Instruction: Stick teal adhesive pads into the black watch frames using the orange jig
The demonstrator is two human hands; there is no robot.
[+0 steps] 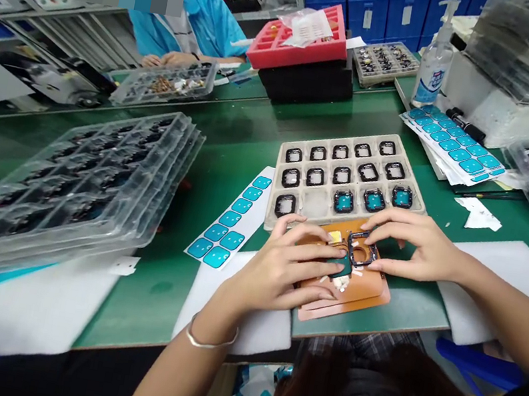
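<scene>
My right hand point(406, 243) pinches a black square watch-case frame point(361, 249) by its right side, over the orange mat point(364, 297). The fingers of my left hand point(292, 260) are spread and stretched out; their tips lie over a dark teal rounded-square piece point(343, 265), left of the frame. A small yellow piece point(335, 237) and white scraps point(341, 282) are on the mat. Behind my hands, a beige tray point(317, 203) holds rows of similar black frames, a few with teal film inside. Left of it lies a sheet of teal stickers point(229, 219).
Stacked clear trays point(141, 204) of dark parts stand at left. A red tray point(297, 48) rests on a black box point(308, 87) at the back, near a sanitizer bottle point(433, 64) and more teal sheets point(456, 145). Across the bench sits a person in a blue sleeve point(213, 20).
</scene>
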